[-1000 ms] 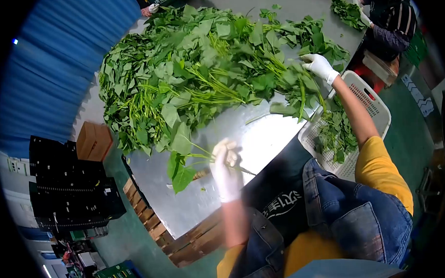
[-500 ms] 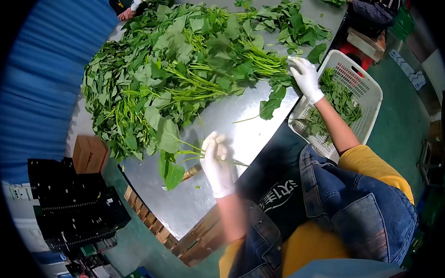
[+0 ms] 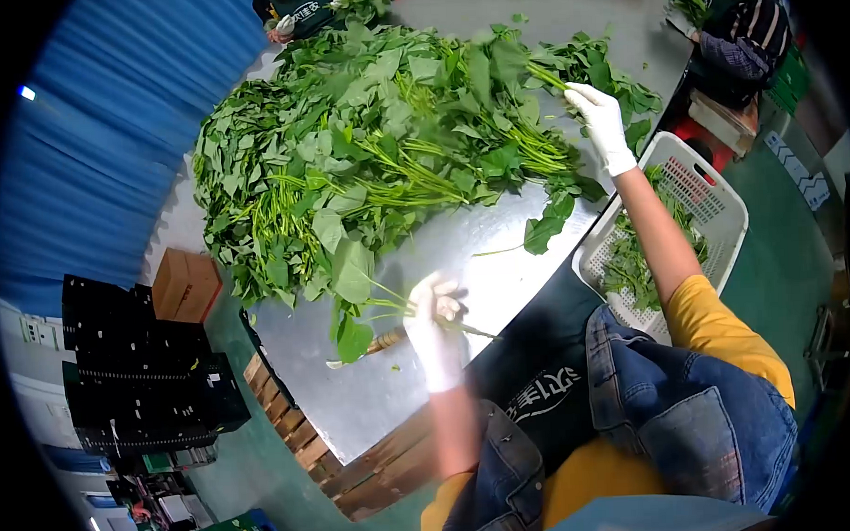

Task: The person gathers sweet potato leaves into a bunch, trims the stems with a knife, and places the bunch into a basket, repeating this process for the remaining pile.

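Observation:
My gloved left hand is closed around a few leafy green stems, over the near part of the metal table. The leaves hang out to the left and a stem end sticks out to the right. Beneath them lies a tool with a wooden-looking handle, partly hidden. At the right end of the big pile of leafy greens, my gloved right hand grips the stem ends of a bunch of greens, raised a little above the pile. A loose leafy sprig lies below that hand.
A white plastic basket with loose greens stands against the table's right edge. Other people's hands work at the far side. Black crates and a cardboard box are at the left.
My right hand has taken hold of a bunch of greens and lifted it from the pile. My left hand keeps its stems. The whole view has shifted slightly.

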The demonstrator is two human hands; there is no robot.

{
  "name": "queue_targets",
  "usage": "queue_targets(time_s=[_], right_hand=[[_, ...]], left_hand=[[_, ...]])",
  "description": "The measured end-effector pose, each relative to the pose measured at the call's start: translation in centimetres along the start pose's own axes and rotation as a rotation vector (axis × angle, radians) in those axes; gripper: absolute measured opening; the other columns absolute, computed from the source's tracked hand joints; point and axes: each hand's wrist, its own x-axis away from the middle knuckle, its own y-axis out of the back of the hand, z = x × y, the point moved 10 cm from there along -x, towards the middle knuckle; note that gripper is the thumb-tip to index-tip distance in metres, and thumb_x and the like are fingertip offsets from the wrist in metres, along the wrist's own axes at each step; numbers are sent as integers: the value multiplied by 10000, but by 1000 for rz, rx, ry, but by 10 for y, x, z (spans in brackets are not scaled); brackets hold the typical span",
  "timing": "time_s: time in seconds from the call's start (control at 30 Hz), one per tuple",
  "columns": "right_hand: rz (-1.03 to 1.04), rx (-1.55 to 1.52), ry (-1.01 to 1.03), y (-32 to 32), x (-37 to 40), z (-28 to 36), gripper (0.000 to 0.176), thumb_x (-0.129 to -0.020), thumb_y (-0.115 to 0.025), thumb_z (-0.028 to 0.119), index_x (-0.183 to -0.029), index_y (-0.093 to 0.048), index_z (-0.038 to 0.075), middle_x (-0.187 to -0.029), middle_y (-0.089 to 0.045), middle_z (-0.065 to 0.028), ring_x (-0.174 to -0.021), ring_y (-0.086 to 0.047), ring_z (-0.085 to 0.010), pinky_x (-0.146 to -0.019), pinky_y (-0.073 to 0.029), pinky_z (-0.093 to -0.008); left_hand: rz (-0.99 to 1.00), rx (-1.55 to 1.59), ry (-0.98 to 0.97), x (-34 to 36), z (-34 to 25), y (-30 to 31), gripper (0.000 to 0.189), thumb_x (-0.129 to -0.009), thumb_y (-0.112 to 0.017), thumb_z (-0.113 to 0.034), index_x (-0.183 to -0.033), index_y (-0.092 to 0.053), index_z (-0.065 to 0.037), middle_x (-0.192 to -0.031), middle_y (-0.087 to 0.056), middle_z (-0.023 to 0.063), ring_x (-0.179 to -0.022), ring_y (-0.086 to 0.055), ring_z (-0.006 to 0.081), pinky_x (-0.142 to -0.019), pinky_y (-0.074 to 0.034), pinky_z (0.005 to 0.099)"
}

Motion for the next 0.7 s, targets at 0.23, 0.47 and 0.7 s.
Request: queue_targets(time_s=[0.23, 0.47, 0.7], right_hand=[[645, -1145, -404, -47, 107, 123, 354, -924, -557, 166, -1169, -553, -90, -983, -635, -95, -863, -612, -152, -804, -495, -282], [630, -1062, -436, -85, 165, 128, 308, -907, -556, 121, -1130, -598, -88, -960, -661, -100, -843, -622, -146, -806, -487, -261], [602, -797, -341, -85, 192, 137, 209, -844, -615, 64, -1004, -677, -55, -878, -685, -58, -755, -609, -91, -697, -482, -207]], left_hand=[[261, 46, 86, -20, 29, -35, 260, -959, -477, -134, -1125, -537, 56, -834, -659, 148, -616, -586, 138, -572, -484, 247], [197, -157, -14, -20, 8, -62, 290, -957, -490, -88, -1211, -512, 50, -986, -661, 144, -656, -556, 84, -571, -443, 175], [171, 29, 36, -12, 18, -76, 247, -906, -590, -83, -1127, -586, 29, -877, -618, 26, -673, -508, 44, -583, -395, 160]])
